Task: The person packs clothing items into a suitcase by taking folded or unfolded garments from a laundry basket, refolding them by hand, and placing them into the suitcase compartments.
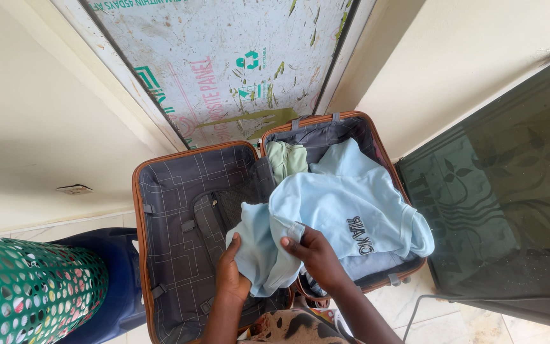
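Observation:
A light blue shirt [345, 210] with dark lettering is spread over the right half of an open suitcase [160, 167] that has a brown rim and a grey lining. My left hand [232, 271] grips the shirt's lower left fold, thumb on top. Just to its right, my right hand [316, 255] pinches the hem of the same shirt. Under the shirt lie a pale green garment [288, 159] at the back and a bluish one [364, 264] near the front edge.
A green perforated laundry basket [30, 290] stands at the lower left, beside a dark blue object [119, 267]. A dark glass-topped table [504, 191] is on the right. A film-covered panel [237, 64] leans on cream walls behind the suitcase. The floor is pale tile.

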